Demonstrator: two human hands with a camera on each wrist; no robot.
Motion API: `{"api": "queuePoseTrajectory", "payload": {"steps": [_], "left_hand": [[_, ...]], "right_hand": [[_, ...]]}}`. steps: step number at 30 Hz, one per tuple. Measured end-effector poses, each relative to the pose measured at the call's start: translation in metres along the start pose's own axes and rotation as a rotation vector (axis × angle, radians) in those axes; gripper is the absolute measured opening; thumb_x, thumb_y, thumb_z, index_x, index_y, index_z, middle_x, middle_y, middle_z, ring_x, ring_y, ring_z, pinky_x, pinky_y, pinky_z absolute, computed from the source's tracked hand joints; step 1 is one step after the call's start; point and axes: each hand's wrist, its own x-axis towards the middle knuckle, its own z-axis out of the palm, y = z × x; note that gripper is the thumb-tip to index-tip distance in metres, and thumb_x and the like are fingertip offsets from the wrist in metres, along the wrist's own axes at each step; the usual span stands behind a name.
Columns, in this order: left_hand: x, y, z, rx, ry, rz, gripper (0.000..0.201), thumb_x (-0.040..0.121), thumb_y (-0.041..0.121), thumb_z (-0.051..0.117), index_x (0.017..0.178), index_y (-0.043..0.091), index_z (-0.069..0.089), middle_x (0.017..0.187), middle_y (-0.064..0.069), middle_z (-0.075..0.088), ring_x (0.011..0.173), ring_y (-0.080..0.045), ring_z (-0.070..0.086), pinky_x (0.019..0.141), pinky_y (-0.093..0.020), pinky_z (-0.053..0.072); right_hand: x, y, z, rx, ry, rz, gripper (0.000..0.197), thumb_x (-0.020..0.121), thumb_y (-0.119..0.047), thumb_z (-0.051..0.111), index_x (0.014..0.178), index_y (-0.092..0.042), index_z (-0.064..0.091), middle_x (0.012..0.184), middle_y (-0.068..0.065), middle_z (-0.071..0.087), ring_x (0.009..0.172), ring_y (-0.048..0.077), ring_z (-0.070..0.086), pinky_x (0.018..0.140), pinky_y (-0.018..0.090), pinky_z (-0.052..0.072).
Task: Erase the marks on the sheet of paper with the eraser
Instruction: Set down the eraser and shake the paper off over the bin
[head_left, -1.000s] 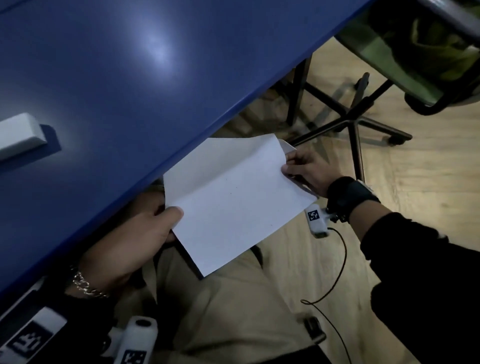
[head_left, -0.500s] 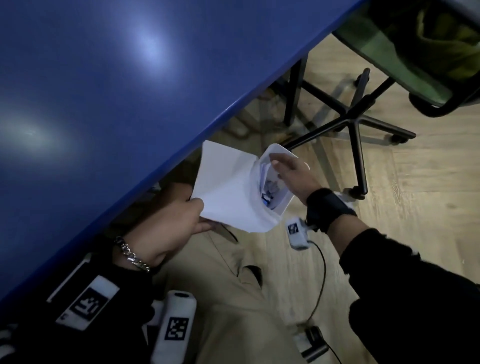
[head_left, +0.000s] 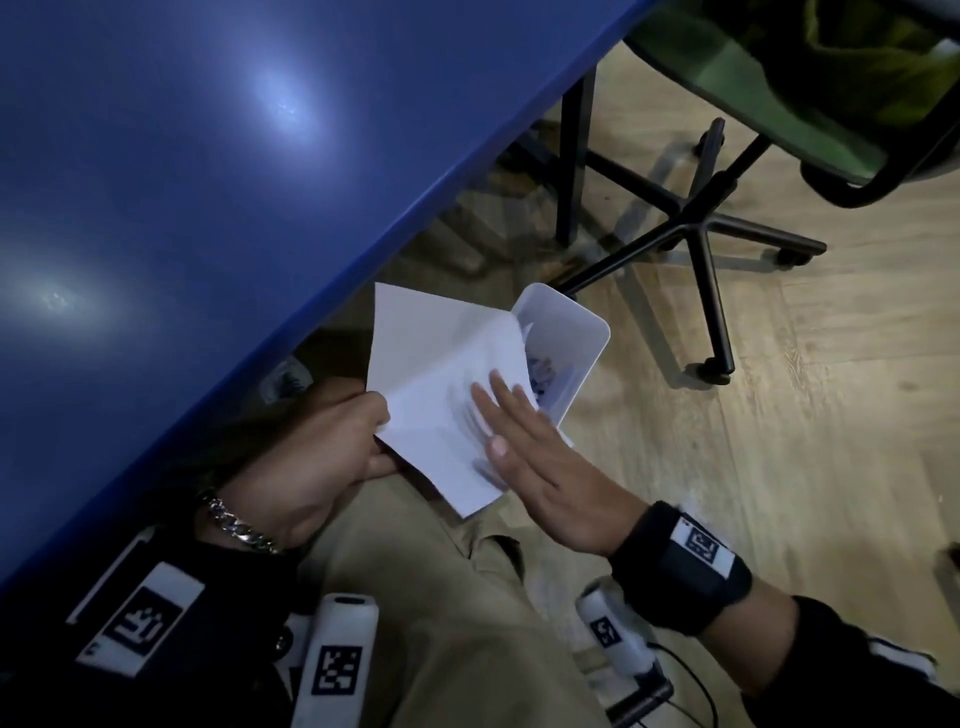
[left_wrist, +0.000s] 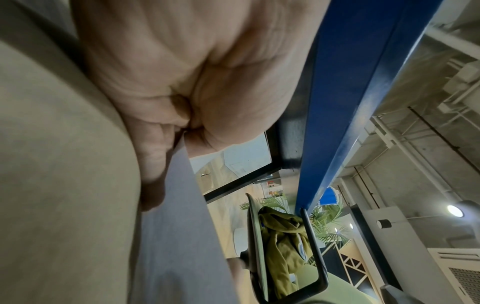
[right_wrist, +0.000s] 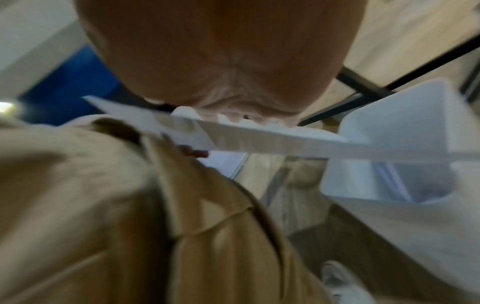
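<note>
two hands work below the edge of the blue table (head_left: 218, 171), over the person's lap in beige trousers (head_left: 467, 613). the left hand (head_left: 306, 462) pinches the near left corner of the sheet of paper (head_left: 431, 358), thumb on top and fingers curled underneath; the left wrist view shows the same pinch from below, with the sheet's edge running out from between thumb and fingers (left_wrist: 155, 148). the right hand (head_left: 540, 467) lies flat on the sheet's upper face, fingers straight and slightly spread, gripping nothing. motion blur smears the paper around those fingers. the sheet is held in the air, tilted, its far right edge curling over the rim of a white bin (head_left: 576, 332) that stands on the wooden floor (head_left: 805, 441) just beside the person's knee. inside the bin lie scraps with bluish marks, too blurred to make out. the right wrist view shows the sheet edge-on (right_wrist: 259, 139) under the palm, with the bin's opening (right_wrist: 389, 127) just to the right. the eraser is not visible in any view. beyond the bin stands an office chair (head_left: 701, 223) with a black star base and a green seat, an olive garment (head_left: 872, 47) heaped on it. a chain bracelet (head_left: 239, 525) circles the left wrist, and a black strap (head_left: 680, 566) with a marker tag wraps the right.
</note>
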Motion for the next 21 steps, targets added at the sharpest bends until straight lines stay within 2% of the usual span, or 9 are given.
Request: {"api": "queuePoseTrajectory", "payload": {"steps": [3, 5, 8, 10, 13, 16, 18, 19, 21], "left_hand": [[-0.001, 0.0, 0.001, -0.038, -0.015, 0.012, 0.035, 0.098, -0.008, 0.038, 0.091, 0.006, 0.069, 0.074, -0.001, 0.078, 0.066, -0.01, 0.075, 0.054, -0.021, 0.058], [-0.001, -0.002, 0.002, -0.059, -0.006, 0.0, 0.032, 0.099, -0.007, 0.039, 0.091, 0.006, 0.066, 0.073, 0.0, 0.078, 0.067, -0.01, 0.076, 0.059, -0.023, 0.062], [0.0, -0.001, 0.001, -0.056, -0.006, -0.001, 0.027, 0.101, -0.005, 0.04, 0.091, 0.005, 0.062, 0.067, 0.001, 0.074, 0.062, -0.008, 0.074, 0.058, -0.02, 0.06], [0.0, -0.001, 0.001, -0.057, -0.004, 0.007, 0.028, 0.102, -0.005, 0.039, 0.095, 0.005, 0.064, 0.067, 0.003, 0.075, 0.062, -0.006, 0.074, 0.055, -0.018, 0.057], [0.0, -0.002, 0.002, -0.046, -0.014, 0.016, 0.031, 0.102, -0.007, 0.037, 0.095, 0.005, 0.066, 0.068, 0.002, 0.077, 0.065, -0.008, 0.076, 0.054, -0.017, 0.056], [-0.002, 0.001, 0.001, -0.033, -0.043, 0.023, 0.034, 0.101, -0.008, 0.036, 0.092, 0.007, 0.065, 0.069, 0.005, 0.077, 0.066, -0.007, 0.076, 0.055, -0.018, 0.057], [-0.001, -0.001, 0.0, -0.015, -0.047, 0.023, 0.033, 0.101, -0.008, 0.036, 0.09, 0.006, 0.064, 0.069, 0.006, 0.077, 0.066, -0.006, 0.076, 0.056, -0.018, 0.058], [0.001, -0.002, 0.001, -0.009, -0.047, 0.027, 0.033, 0.101, -0.008, 0.036, 0.091, 0.005, 0.064, 0.07, 0.006, 0.078, 0.066, -0.006, 0.076, 0.056, -0.018, 0.058], [0.004, -0.004, 0.001, -0.004, -0.034, 0.036, 0.031, 0.101, -0.007, 0.037, 0.095, 0.006, 0.065, 0.073, 0.005, 0.078, 0.067, -0.006, 0.076, 0.055, -0.017, 0.057]], "right_hand": [[0.003, -0.014, 0.009, 0.012, -0.1, -0.202, 0.053, 0.108, -0.042, 0.02, 0.157, -0.044, 0.002, 0.165, -0.021, -0.014, 0.151, 0.008, -0.022, 0.123, 0.042, -0.008], [0.017, 0.009, 0.015, -0.074, -0.132, -0.012, 0.053, 0.105, -0.056, 0.015, 0.154, -0.052, -0.002, 0.163, -0.021, -0.022, 0.149, 0.011, -0.028, 0.123, 0.05, -0.011], [0.036, 0.025, 0.008, -0.124, 0.042, 0.224, 0.061, 0.101, -0.066, 0.012, 0.155, -0.047, -0.008, 0.162, -0.015, -0.029, 0.148, 0.02, -0.031, 0.12, 0.061, -0.006], [0.043, 0.004, 0.003, -0.07, 0.127, -0.019, 0.061, 0.105, -0.056, 0.018, 0.157, -0.04, -0.008, 0.164, -0.013, -0.024, 0.149, 0.017, -0.029, 0.122, 0.057, -0.007], [0.044, -0.022, 0.012, -0.015, 0.035, -0.332, 0.057, 0.109, -0.035, 0.025, 0.159, -0.035, -0.003, 0.167, -0.01, -0.014, 0.152, 0.017, -0.021, 0.123, 0.05, -0.008], [0.065, 0.033, 0.024, -0.272, 0.01, 0.089, 0.054, 0.104, -0.058, 0.016, 0.154, -0.051, -0.005, 0.165, -0.017, -0.017, 0.152, 0.022, -0.023, 0.117, 0.064, -0.01], [0.077, 0.062, 0.02, -0.324, 0.082, 0.471, 0.066, 0.098, -0.069, 0.014, 0.156, -0.043, 0.0, 0.167, -0.001, -0.017, 0.151, 0.034, -0.021, 0.112, 0.071, -0.01], [0.083, 0.067, 0.016, -0.285, 0.163, 0.525, 0.069, 0.097, -0.071, 0.014, 0.157, -0.039, 0.001, 0.167, 0.004, -0.015, 0.151, 0.036, -0.02, 0.113, 0.071, -0.01], [0.087, 0.045, 0.01, -0.21, 0.326, 0.301, 0.066, 0.099, -0.066, 0.014, 0.158, -0.038, 0.0, 0.168, 0.004, -0.01, 0.153, 0.031, -0.015, 0.117, 0.066, -0.005]]}}
